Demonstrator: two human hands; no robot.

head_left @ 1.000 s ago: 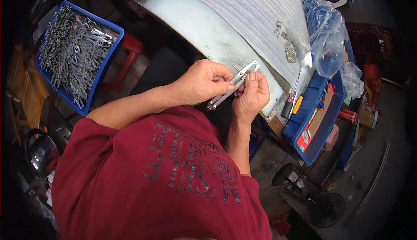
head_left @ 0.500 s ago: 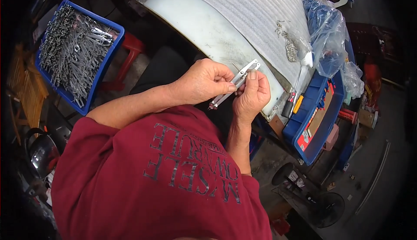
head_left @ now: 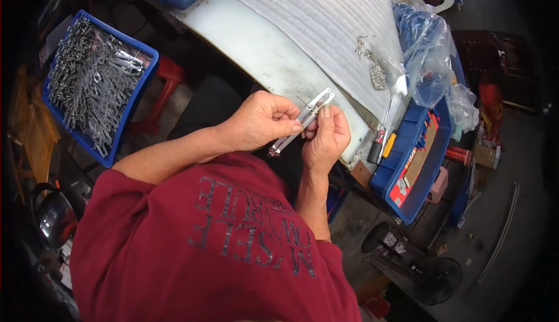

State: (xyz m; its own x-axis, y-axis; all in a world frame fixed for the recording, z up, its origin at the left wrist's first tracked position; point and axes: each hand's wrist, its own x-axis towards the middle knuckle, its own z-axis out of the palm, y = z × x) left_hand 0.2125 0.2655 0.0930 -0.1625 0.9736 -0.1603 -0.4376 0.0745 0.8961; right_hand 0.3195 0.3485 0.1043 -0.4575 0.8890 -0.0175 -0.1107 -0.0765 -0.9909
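A slim metal bow compass (head_left: pixel 282 143), its two pale legs joined at one end and a thin rod crossing between them, is held over my lap near the table's front edge. My left hand (head_left: pixel 259 123) pinches it from the left, with thumb and bent fingers about its middle. On the other side my right hand (head_left: pixel 327 141) grips it close to the leg ends, thumb upward. The fingers hide the compass's middle, so any small part between them cannot be made out.
At left stands a blue bin (head_left: pixel 112 158) heaped with similar metal pieces, near a red stool (head_left: pixel 169 80). The white table (head_left: pixel 256 45) carries foam sheeting (head_left: pixel 326 19), small loose metal parts (head_left: pixel 377 76), a screwdriver (head_left: pixel 375 150), a plastic bag (head_left: pixel 422 54) and a blue tray (head_left: pixel 381 185).
The whole view has shifted slightly, so the table and bin appear lower and further left. Both hands keep their hold on the compass, with little visible change in grip.
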